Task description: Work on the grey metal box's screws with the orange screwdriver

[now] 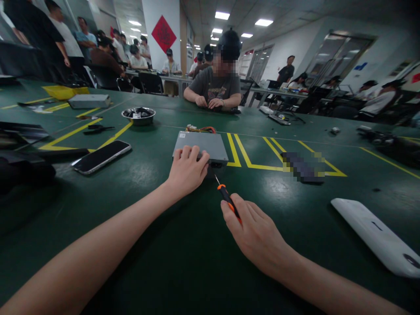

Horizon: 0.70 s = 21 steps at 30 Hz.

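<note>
A grey metal computer power supply (203,145) lies on the green table in front of me, with a bundle of coloured cables (201,129) at its far side. My left hand (188,173) grips its near edge, the fingers bent over the top. A black and orange screwdriver (223,192) is held in my right hand (254,227), its shaft pointing at the near face of the power supply, close to a black socket (215,165). Whether the tip touches the casing I cannot make out.
A smartphone (101,157) and a steel bowl (138,115) of small parts are on the left, with another grey metal box (89,101) behind. To the right lie a blurred-out phone-like object (303,167) and a white device (370,232). A person (215,83) sits opposite.
</note>
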{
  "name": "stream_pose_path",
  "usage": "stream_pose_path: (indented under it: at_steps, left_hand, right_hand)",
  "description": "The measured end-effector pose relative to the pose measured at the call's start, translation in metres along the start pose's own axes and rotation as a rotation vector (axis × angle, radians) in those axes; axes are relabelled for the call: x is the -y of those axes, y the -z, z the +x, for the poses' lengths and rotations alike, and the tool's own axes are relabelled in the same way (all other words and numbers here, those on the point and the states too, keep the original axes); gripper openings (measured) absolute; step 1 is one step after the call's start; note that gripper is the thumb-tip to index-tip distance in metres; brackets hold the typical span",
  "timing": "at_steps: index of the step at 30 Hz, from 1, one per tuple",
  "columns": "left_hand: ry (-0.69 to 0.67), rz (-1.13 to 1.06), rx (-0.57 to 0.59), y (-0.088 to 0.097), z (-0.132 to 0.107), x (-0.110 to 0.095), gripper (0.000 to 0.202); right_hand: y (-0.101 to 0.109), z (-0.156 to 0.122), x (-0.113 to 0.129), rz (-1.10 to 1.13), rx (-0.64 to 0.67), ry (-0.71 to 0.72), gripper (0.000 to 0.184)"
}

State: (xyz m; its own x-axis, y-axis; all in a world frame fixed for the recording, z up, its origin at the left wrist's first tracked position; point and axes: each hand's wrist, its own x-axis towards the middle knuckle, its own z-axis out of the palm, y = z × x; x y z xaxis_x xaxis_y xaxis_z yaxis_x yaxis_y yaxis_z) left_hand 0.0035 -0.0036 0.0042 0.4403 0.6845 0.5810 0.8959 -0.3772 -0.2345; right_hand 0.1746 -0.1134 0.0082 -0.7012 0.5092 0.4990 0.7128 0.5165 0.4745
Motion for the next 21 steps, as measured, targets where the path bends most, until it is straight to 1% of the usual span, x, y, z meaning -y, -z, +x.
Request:
stream_pose_path:
  at_steps: [5, 9, 13, 16, 19, 21]
  left_hand:
    - [-0.003, -0.007, 0.005, 0.002, 0.000, 0.000, 0.031]
    - [0.008, -0.032, -0.003, 0.001, 0.000, -0.001, 0.030]
    - [0.023, -0.075, -0.004, 0.000, 0.000, -0.001, 0.030]
    - [0.023, -0.079, -0.003, 0.000, 0.000, -0.001, 0.030]
    - [0.010, -0.026, 0.001, 0.000, -0.001, -0.001, 0.031]
    - [0.005, -0.006, 0.002, 0.000, -0.001, -0.001, 0.032]
  right_hand:
    - [-0.002, 0.001, 0.000, 0.022, -0.022, -0.005, 0.025]
    - [-0.003, 0.000, 0.008, 0.048, -0.044, -0.033, 0.026]
    - [-0.001, 0.002, 0.016, 0.053, 0.008, 0.026, 0.032]
    - [0.002, 0.005, 0.015, -0.011, -0.005, 0.076, 0.025]
    - [0.001, 0.006, 0.013, -0.022, 0.015, 0.048, 0.016]
    - [-0.002, 0.005, 0.015, 0.019, 0.060, 0.004, 0.021]
